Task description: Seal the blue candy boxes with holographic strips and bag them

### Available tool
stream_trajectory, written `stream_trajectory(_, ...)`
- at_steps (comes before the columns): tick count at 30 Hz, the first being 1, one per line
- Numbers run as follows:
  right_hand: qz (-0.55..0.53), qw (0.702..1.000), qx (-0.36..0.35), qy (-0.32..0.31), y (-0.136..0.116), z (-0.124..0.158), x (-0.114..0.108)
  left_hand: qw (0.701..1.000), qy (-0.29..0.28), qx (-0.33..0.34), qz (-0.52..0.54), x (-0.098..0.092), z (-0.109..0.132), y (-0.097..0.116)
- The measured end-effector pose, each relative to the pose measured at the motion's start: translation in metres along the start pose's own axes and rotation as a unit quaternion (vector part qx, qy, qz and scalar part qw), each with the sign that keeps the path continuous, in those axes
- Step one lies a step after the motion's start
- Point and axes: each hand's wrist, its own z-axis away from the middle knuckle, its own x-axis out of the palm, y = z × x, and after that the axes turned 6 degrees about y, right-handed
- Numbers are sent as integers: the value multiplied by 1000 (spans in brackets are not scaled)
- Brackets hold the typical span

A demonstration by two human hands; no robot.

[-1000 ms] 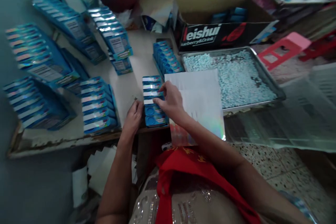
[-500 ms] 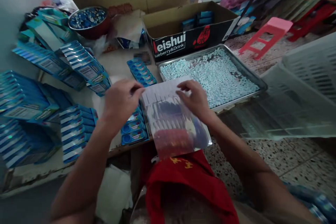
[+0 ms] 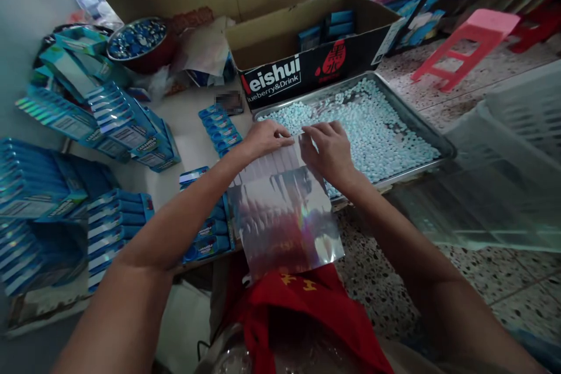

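Note:
A shiny holographic sticker sheet [image 3: 284, 216] lies over the table's front edge, hanging toward my lap. My left hand [image 3: 263, 137] rests fingers-closed on its far left corner. My right hand [image 3: 326, 149] pinches the sheet's far edge beside it, thumb and fingers together. Under the sheet's left side sits a row of small blue boxes [image 3: 205, 234]. A metal tray [image 3: 438, 143] filled with pale blue tablets lies just beyond my hands.
Stacks of blue packs [image 3: 114, 225] cover the table's left. A black cardboard box [image 3: 307, 64] stands behind the tray, a bowl [image 3: 138, 41] of blue pieces at the back left. A pink stool [image 3: 468, 41] and clear plastic crate [image 3: 504, 158] are at right.
Both hands left the row of blue boxes and took the shiny sheet, then slid to its far edge. The view swung left and tilted up.

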Motion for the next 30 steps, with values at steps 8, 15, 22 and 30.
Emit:
stream_trajectory(8,49,997,-33,-39,-9,-4,5,1000,9,10,-25,5,4,11)
stream_trajectory(15,118,988,-94,-34,-8,26,9,998,1,-1,-59,4,3,15)
stream_trajectory(22,149,984,-98,16,-1,37,2,998,-31,16,-60,7,5,22)
stream_trajectory(30,126,968,-217,11,17,16,-7,997,-25,24,-63,6,7,23)
